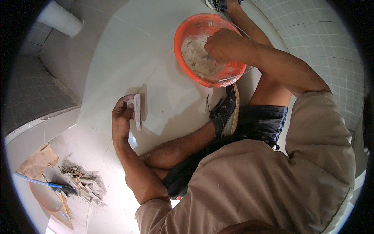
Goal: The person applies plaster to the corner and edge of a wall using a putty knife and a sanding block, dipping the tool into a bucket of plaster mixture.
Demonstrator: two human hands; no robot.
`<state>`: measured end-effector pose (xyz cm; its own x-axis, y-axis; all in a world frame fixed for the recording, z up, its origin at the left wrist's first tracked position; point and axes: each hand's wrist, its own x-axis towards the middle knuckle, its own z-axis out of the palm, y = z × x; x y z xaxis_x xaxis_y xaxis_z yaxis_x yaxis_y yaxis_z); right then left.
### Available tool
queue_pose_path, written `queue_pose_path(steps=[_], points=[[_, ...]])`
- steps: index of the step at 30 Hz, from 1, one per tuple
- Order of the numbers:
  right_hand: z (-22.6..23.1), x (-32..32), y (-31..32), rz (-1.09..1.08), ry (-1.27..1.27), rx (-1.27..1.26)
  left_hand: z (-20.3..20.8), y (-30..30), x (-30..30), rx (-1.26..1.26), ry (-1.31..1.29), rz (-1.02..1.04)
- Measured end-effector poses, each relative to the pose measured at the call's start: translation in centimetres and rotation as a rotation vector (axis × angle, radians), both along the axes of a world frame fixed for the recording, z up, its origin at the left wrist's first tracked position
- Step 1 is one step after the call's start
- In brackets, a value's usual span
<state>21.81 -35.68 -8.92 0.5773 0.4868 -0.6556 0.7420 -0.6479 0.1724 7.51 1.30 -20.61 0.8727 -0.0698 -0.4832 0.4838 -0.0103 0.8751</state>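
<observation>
My left hand (pixel 123 114) is closed on the grip of a hand float (pixel 137 113), whose pale, smeared flat plate is seen nearly edge-on above the floor. At the upper middle, my right hand (pixel 223 45) reaches into an orange bucket (pixel 180 58). Its fingers are curled, and what they hold is hidden. Wet, whitish-grey mortar (pixel 198 58) lies in the bucket and streaks its inner wall. The bucket is tilted beside my shoe (pixel 226 111), with a thin wire handle on its right side.
A rubble heap (pixel 83 181) lies at the lower left, near brown paper (pixel 39 160), a blue-handled brush (pixel 46 183) and a round pan (pixel 43 197). A white pipe (pixel 60 18) juts in at the upper left. A tiled wall (pixel 319 46) stands to the right.
</observation>
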Motion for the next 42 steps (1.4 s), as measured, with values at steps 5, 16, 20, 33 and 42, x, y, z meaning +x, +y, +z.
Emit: queue_pose_path(steps=[5,16,20,33,42], points=[[-0.4,-0.6,-0.9,-0.068,0.063,0.028,-0.1,0.2,-0.4,-0.022,-0.012,0.011],[-0.5,-6.0,-0.6,-0.092,0.077,0.158,-0.9,0.5,-0.6,0.029,0.034,-0.046],[1.5,-5.7,-3.5,-0.192,0.113,0.42,-0.2,0.3,0.2,-0.025,-0.009,-0.038],[12.8,-5.7,-0.4,-0.712,0.208,1.343,0.0,0.7,-0.3,-0.161,-0.116,0.129],[23.1,-0.8,23.4,0.18,0.228,1.74,-1.9,3.3,-2.0,-0.498,-0.097,0.287]])
